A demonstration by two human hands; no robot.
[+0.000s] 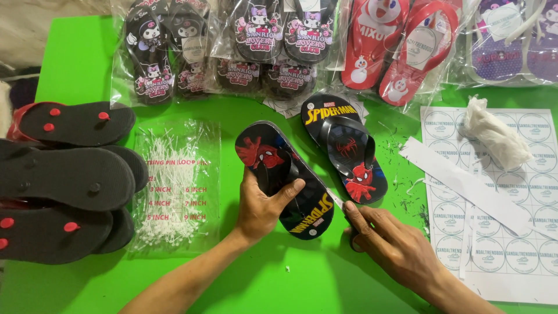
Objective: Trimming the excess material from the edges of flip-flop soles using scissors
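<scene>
Head cam: sandal (285, 177) in L grip (260, 206).

Bare green worktop (279, 285) is left open at the near edge, hemmed by stacked black soles (64, 186), a bag of loop pins (174, 186) and sticker sheets (500, 203).

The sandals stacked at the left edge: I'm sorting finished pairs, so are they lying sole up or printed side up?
Sole up. The stacked sandals show plain dark undersides with red strap plugs; no printed footbed or strap faces the camera.
</scene>
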